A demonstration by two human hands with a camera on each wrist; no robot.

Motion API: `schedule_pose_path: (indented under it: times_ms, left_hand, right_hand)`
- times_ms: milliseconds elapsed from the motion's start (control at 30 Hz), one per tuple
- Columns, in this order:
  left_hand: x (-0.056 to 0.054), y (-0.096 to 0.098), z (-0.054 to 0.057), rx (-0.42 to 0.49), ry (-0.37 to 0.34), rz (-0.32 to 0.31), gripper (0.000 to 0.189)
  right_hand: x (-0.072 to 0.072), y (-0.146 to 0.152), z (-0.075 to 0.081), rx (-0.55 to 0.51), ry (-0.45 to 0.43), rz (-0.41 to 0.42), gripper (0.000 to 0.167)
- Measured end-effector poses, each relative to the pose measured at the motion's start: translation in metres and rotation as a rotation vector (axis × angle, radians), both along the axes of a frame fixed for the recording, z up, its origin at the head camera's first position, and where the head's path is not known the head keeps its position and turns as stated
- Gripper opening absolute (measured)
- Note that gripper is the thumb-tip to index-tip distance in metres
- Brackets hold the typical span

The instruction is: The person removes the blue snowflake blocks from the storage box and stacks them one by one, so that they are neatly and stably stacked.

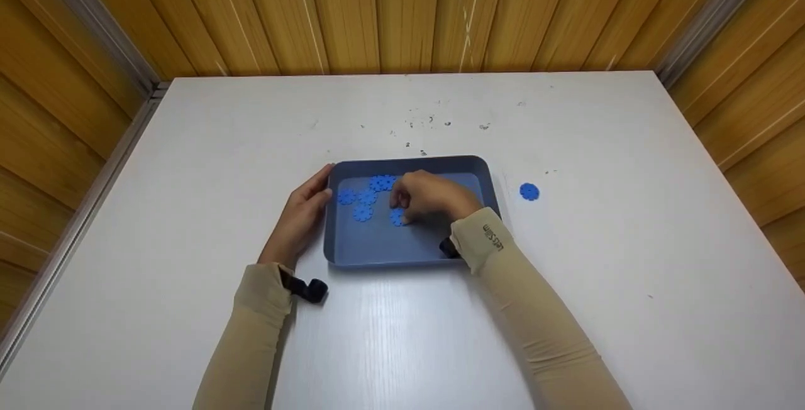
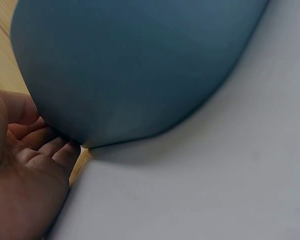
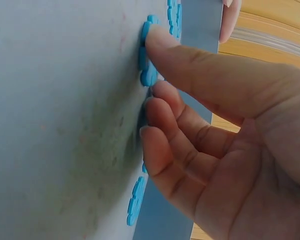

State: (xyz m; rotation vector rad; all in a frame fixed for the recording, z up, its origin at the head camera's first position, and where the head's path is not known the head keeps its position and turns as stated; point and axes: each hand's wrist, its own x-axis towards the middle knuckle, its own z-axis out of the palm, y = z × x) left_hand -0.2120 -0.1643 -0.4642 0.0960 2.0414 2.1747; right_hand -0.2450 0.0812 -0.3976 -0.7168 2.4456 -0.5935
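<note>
A blue-grey tray (image 1: 409, 253) sits mid-table with several blue gear-shaped discs (image 1: 366, 197) inside. My right hand (image 1: 402, 207) reaches into the tray and pinches one blue disc (image 1: 397, 217) lying on the floor. In the right wrist view this hand (image 3: 153, 70) has its thumb on the upper edge of the disc (image 3: 142, 57) and a curled finger at the lower edge. My left hand (image 1: 319, 191) rests against the tray's left outer wall (image 2: 130, 75). Its loosely bent fingers (image 2: 55, 147) touch under the flared side.
One more blue disc (image 1: 529, 192) lies alone on the white table (image 1: 188, 165), right of the tray. Small dark specks are scattered behind the tray. Wooden panel walls close the table in at the back and both sides.
</note>
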Motion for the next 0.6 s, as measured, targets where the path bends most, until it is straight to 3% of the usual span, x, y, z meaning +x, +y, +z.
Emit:
schedule_pose_path:
  times_ms: [267, 467, 600]
  left_hand:
    - [0.0002, -0.0008, 0.0001, 0.020, -0.017, -0.001, 0.054]
    - [0.0002, -0.0009, 0.0000, 0.033, -0.010, -0.003, 0.054]
    - [-0.0002, -0.0008, -0.0001, 0.039, -0.014, 0.000, 0.054]
  right_hand:
    - [-0.0001, -0.0008, -0.0011, 0.002, -0.043, -0.011, 0.023]
    - [-0.0008, -0.0001, 0.0000, -0.026, -0.006, 0.050, 0.022]
    - [-0.0012, 0.0009, 0.0013, -0.058, -0.013, 0.033, 0.020]
